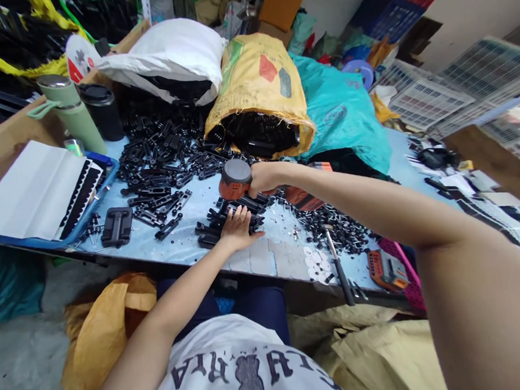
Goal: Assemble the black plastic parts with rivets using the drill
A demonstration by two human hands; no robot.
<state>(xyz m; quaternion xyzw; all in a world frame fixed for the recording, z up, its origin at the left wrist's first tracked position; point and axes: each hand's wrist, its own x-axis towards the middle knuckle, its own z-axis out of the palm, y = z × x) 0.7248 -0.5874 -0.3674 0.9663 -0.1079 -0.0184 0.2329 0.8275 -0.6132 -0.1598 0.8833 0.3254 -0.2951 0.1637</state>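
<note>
My right hand (265,177) is wrapped round the handle of an orange and black cordless drill (235,180), held over the bench. The drill's round grey rear end faces me; its tip is hidden. Just below it, my left hand (237,226) lies with fingers stretched and thumb apart on a row of long black plastic parts (208,232). Some of these parts are hidden under the palm. A heap of similar black parts (164,155) lies to the left. To the right are a pile of small screws and black pieces (337,227) and a hammer (338,264).
A yellow sack (262,78) of black parts, a white sack (176,43) and a teal bag (338,107) stand behind. A blue tray (113,172) with papers, a green flask (72,109) and a black cup (102,112) are left. A battery pack (387,270) sits near the front edge.
</note>
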